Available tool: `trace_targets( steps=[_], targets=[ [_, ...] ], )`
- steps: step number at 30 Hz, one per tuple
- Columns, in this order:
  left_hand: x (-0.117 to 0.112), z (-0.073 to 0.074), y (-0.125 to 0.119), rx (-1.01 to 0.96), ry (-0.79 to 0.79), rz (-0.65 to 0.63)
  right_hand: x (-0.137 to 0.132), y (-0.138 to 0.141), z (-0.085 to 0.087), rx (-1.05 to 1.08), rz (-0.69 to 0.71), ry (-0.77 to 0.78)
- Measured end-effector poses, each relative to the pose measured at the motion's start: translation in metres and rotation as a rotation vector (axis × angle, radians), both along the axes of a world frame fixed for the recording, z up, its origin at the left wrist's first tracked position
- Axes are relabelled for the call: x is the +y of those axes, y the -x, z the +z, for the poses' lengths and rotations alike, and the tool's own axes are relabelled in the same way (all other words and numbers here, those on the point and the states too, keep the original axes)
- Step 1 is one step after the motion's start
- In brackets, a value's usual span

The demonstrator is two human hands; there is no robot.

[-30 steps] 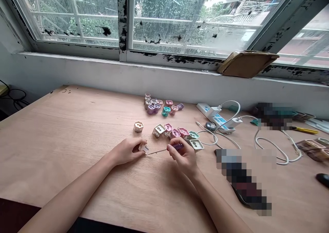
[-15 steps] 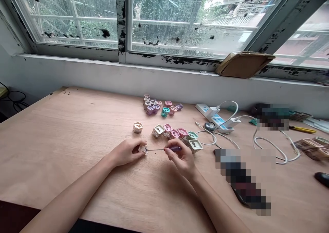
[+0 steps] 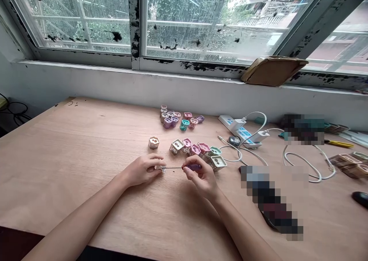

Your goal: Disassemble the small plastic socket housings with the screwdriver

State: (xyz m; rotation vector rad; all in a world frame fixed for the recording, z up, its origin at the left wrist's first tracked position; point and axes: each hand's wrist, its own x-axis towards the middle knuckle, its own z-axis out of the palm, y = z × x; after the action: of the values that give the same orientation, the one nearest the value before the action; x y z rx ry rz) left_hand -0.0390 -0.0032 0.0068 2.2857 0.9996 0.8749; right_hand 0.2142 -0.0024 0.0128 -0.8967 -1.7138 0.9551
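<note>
My left hand (image 3: 142, 171) pinches a small clear hexagonal socket housing (image 3: 162, 169) between thumb and fingers, so most of the piece is hidden. My right hand (image 3: 199, 178) grips a purple-handled precision screwdriver (image 3: 193, 167). Its thin metal shaft runs level to the left, and the tip meets the housing. Just beyond my right hand, a row of pastel hexagonal socket housings (image 3: 195, 149) stands on the plywood table (image 3: 71, 149). A lone cream housing (image 3: 153, 142) sits beyond my left hand.
A second pile of pink, purple and teal housings (image 3: 172, 119) stands near the wall. To the right are a white power strip (image 3: 237, 128), white cables (image 3: 304, 165), a computer mouse (image 3: 234, 140) and a pixelated object (image 3: 270, 199). A window runs along the table's far side.
The screwdriver has swung from a slanted angle to level, and its tip has come to the housing. My right hand has moved slightly left, and the view has shifted a little.
</note>
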Motion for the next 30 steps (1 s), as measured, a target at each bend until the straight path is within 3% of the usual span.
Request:
trace_targets(
  steps=[14, 30],
  targets=[
    [0.0001, 0.0002, -0.0003, 0.018, -0.031, -0.008, 0.0027, -0.003, -0.001, 0.033, -0.066, -0.01],
    [0.0001, -0.0009, -0.002, 0.017, -0.034, -0.011, 0.0034, -0.0026, -0.0018, 0.047, -0.013, 0.008]
  ],
)
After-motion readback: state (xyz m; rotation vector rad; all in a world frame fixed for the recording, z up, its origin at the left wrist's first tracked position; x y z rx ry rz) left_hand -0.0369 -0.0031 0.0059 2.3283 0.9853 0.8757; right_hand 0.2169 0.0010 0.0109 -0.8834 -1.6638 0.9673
